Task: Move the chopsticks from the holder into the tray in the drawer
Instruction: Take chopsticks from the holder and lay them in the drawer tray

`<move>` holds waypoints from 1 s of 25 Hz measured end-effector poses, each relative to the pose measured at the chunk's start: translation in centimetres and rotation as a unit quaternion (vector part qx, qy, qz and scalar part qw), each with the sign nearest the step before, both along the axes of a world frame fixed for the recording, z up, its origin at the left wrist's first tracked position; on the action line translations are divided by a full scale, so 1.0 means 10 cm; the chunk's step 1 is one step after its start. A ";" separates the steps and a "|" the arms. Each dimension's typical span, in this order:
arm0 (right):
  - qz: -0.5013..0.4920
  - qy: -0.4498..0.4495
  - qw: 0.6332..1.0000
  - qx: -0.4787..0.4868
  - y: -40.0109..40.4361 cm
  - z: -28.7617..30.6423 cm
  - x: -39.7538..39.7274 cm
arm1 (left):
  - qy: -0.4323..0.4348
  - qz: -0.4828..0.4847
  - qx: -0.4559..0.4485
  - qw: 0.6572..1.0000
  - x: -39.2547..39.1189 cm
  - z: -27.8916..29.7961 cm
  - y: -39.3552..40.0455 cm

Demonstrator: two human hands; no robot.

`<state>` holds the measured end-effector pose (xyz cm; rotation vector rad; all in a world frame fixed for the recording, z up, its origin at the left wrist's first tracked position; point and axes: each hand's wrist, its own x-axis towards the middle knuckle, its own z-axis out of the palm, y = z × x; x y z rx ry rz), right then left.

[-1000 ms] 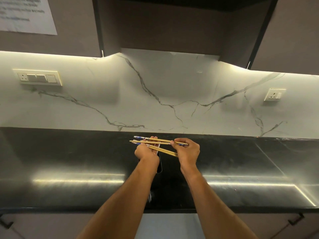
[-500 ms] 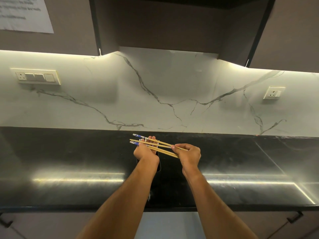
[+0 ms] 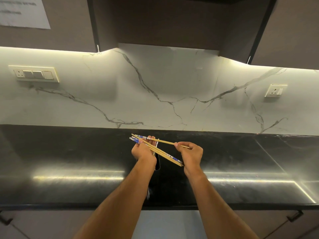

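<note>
Head view: chopsticks (image 3: pixel 159 151) in left hand (image 3: pixel 144 150), one in right hand (image 3: pixel 190 153).

Both my forearms come into view bare from about 6 o'clock, with no sleeve showing on either. My left hand (image 3: pixel 144 150) and right hand (image 3: pixel 190 155) look bare too, though fine details like rings are hard to make out.

Pale wooden chopsticks (image 3: pixel 156 149), glossy black stone counter (image 3: pixel 69 161), smooth veined marble backsplash (image 3: pixel 155 94).
</note>
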<state>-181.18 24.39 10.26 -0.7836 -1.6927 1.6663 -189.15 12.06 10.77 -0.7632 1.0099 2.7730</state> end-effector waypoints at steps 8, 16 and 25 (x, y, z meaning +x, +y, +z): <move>-0.011 0.210 0.975 -0.076 0.09 0.41 -0.01 | 0.005 -0.017 -0.027 0.999 -0.01 -0.07 0.03; 0.101 0.064 0.966 0.231 -0.05 0.48 -0.17 | 0.088 -0.067 -0.120 0.987 0.03 -0.10 0.14; 0.184 -0.029 0.953 0.238 -0.23 0.17 -0.31 | 0.196 -0.182 -0.348 0.898 0.09 -0.20 0.10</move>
